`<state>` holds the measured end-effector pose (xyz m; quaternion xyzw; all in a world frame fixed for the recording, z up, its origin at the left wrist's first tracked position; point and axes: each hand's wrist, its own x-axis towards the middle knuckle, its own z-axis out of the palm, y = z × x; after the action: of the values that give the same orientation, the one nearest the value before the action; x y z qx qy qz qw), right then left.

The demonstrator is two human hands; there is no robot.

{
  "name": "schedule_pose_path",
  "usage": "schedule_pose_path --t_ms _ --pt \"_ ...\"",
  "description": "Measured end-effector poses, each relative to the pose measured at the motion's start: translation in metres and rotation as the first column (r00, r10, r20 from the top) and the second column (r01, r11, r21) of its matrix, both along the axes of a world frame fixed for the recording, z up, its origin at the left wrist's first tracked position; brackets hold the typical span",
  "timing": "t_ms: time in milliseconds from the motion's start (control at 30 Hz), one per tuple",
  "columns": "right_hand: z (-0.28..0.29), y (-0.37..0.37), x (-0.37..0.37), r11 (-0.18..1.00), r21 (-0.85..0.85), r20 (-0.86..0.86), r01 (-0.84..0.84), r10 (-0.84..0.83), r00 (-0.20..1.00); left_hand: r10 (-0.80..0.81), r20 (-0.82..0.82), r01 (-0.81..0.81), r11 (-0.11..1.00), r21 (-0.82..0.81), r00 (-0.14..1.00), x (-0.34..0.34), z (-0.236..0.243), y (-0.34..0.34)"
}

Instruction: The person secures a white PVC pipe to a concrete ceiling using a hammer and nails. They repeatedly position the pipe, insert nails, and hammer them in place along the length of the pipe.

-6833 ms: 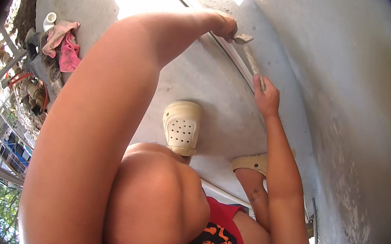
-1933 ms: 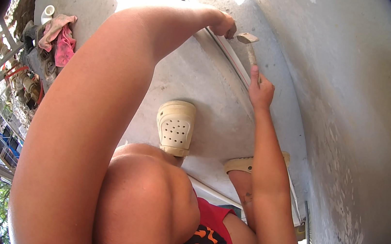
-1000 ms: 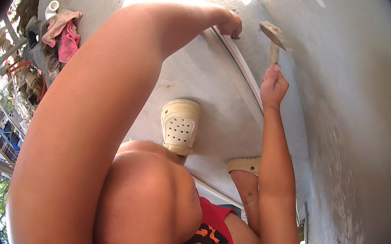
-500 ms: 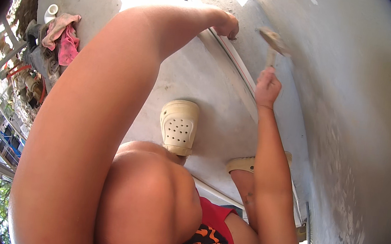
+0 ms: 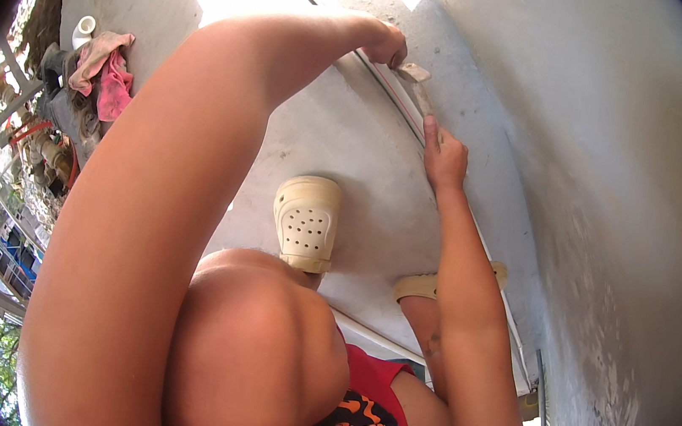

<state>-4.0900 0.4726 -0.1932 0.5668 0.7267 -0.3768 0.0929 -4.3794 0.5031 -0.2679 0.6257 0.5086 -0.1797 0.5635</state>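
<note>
My right hand (image 5: 447, 160) is wrapped round the handle of a hammer (image 5: 415, 73), thumb lying along the handle. The hammer's head, blockish and dusty, is down close beside my left hand (image 5: 387, 46). My left fingers are curled closed at the floor by the wall; whatever they hold, if anything, is hidden. Beneath both hands a long, narrow pale strip (image 5: 406, 109) with a dark line along it runs over the grey concrete floor beside the wall. My left arm reaches forward past my bent knee.
A grey plastered wall (image 5: 614, 204) rises along the right. Cream clogs, one (image 5: 306, 221) in the middle and one (image 5: 417, 288) further right, are on my feet. At left lie a white pipe elbow (image 5: 84, 28), a pink cloth (image 5: 114, 91) and assorted clutter. Bright sunlight falls across the far floor.
The hammer has swung down and to the left, from raised near the wall to beside my left hand. My right hand moved left with it; my left hand stays closed at nearly the same place.
</note>
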Motion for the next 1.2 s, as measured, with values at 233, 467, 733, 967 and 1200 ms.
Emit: schedule_pose_path --t_ms 233,467,733,967,1200 --pt "0.007 0.016 -0.006 0.971 -0.066 -0.289 0.228 -0.237 0.927 -0.047 0.021 0.046 0.998 0.054 0.999 0.002 -0.009 0.006" --pt "0.003 0.014 -0.002 0.997 -0.002 -0.005 0.081 -0.081 0.997 -0.044 0.021 0.043 0.997 0.059 0.999 0.0 -0.017 0.004" --pt "0.0 0.007 -0.006 0.999 -0.026 0.123 -0.045 0.048 0.991 0.013 0.027 -0.014 0.999 0.048 1.0 -0.003 -0.017 0.001" --pt "0.015 0.018 -0.016 0.993 -0.079 -0.109 0.085 -0.093 0.99 0.013 0.085 -0.021 0.995 0.097 0.996 -0.006 -0.037 -0.01" --pt "0.011 0.018 0.0 0.995 -0.065 0.102 0.081 -0.074 0.992 -0.109 0.052 0.106 0.992 0.069 0.993 0.001 -0.033 0.001"
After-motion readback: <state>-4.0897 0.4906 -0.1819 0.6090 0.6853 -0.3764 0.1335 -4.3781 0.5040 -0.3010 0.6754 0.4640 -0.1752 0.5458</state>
